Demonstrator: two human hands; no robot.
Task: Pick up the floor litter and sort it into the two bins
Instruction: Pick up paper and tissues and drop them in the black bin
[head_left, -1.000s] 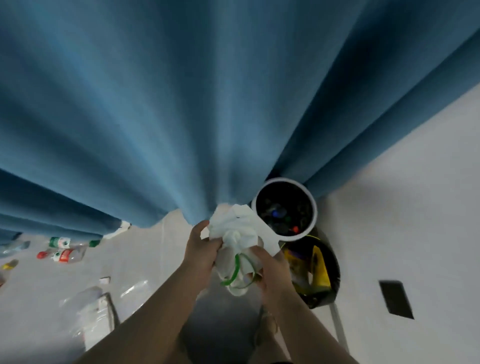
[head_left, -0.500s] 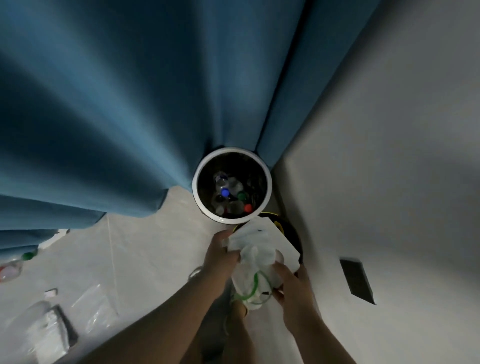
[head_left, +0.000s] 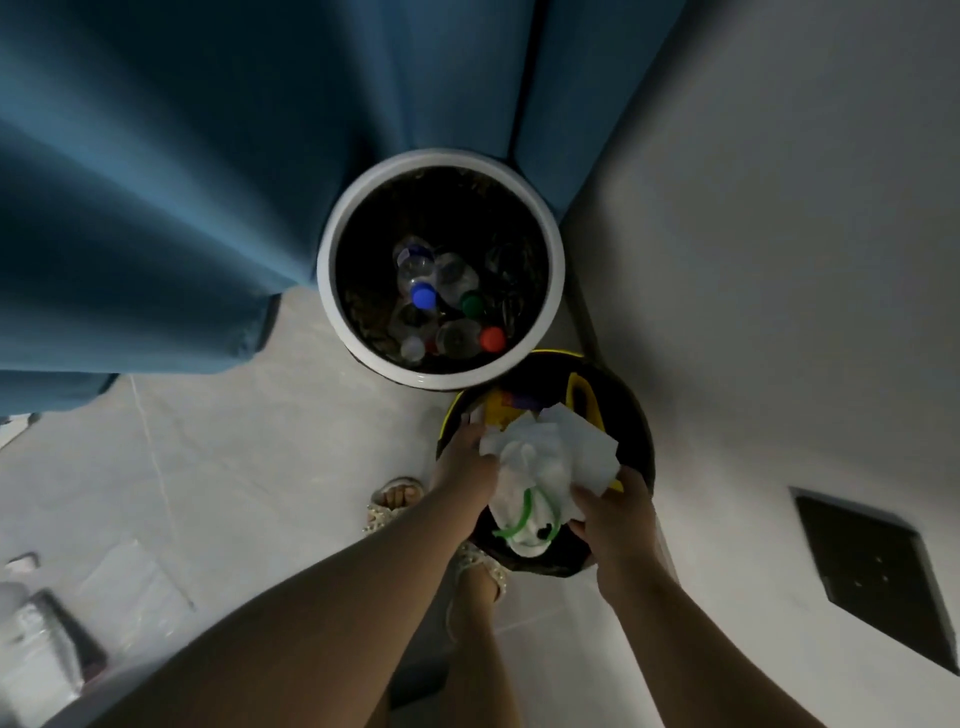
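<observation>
Paper wad (head_left: 545, 462) over yellow-rimmed bin (head_left: 641, 441)

Two bins (head_left: 332, 270) on pale floor (head_left: 218, 467)

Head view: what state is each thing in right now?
Left hand: gripping the paper wad.
Right hand: gripping the paper wad.
Paper wad: crumpled, held over the yellow bin.
Yellow bin: open, partly filled.
White bin: open, holds capped bottles.

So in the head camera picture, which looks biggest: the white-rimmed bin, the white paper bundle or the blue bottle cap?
1. white-rimmed bin
2. white paper bundle, though it is nearer the camera
3. blue bottle cap
</observation>
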